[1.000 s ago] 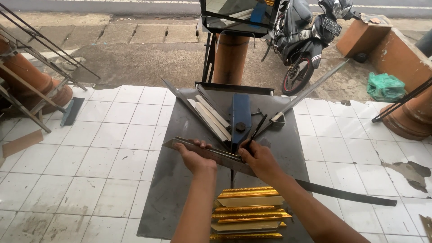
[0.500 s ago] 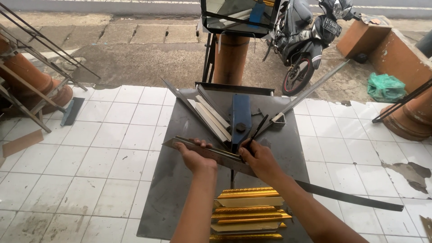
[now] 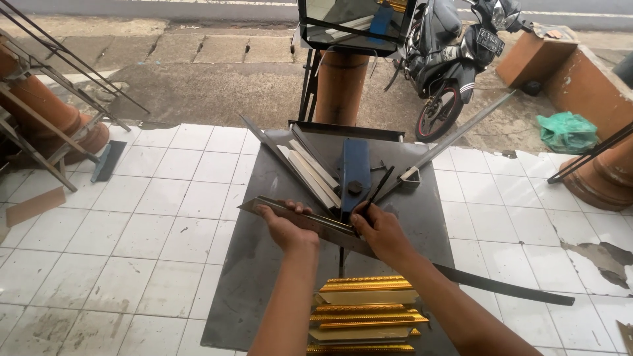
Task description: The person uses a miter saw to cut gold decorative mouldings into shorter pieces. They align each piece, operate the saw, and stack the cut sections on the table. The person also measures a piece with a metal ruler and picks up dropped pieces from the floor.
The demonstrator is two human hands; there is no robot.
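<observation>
A long dark strip of moulding point(image 3: 508, 288) lies slanted across a grey metal worktable point(image 3: 264, 264). My left hand point(image 3: 285, 226) grips its left end, fingers curled over the top edge. My right hand point(image 3: 380, 227) holds the strip near the middle, just under a blue mitre cutter point(image 3: 355, 170) with V-shaped guide rails. The strip's right end runs past my right forearm and off the table.
Gold frame mouldings point(image 3: 366, 315) are stacked at the table's near edge. A long metal lever point(image 3: 455, 137) sticks out to the right. Behind stand a parked motorbike point(image 3: 453, 59), a terracotta post point(image 3: 341, 84), a green bag point(image 3: 567, 132) and metal racks point(image 3: 46, 118) on the left.
</observation>
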